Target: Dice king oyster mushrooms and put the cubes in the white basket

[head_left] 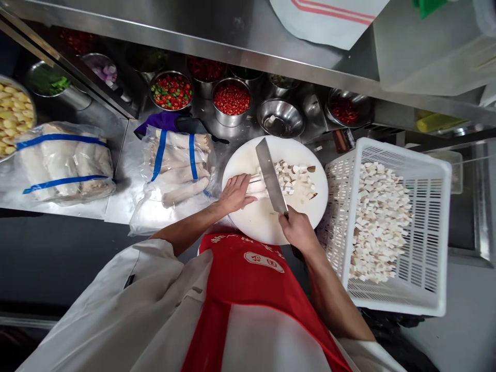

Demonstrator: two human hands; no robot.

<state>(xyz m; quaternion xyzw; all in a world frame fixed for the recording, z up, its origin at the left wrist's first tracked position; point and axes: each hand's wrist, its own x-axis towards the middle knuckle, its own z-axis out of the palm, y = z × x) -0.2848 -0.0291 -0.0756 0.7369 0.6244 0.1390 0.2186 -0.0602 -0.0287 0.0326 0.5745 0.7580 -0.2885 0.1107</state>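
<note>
A: What's the biggest thing here?
B: The steel worktop (pixel 126 165), stretching across in front of the person.
A: Then?
B: The white basket (pixel 403 305) on the right, with a heap (pixel 382 227) of small pale pieces inside.
A: And the board (pixel 258 225)?
B: Round and white, just left of the basket.
A: Next down?
B: Two clear bags with blue bands (pixel 192 156), packed with long mushrooms (pixel 176 139). The near bag (pixel 149 212) lies left of the board; the far bag (pixel 64 160) is further left.
A: The cleaver (pixel 270 175)?
B: Over the board, its blade slanting away from the person. The right hand (pixel 299 227) is wrapped round its handle.
A: And the left hand (pixel 237 192)?
B: Apart from the right, clamped on the mushroom (pixel 257 187) being cut, fingers on the far side, thumb on the near.
A: Where's that mushroom?
B: On the board, left of the blade, partly under the hand. I can't tell whether the blade touches it.
A: Smallest?
B: The dice (pixel 296 178), scattered on the board right of the blade, a few brown-skinned.
</note>
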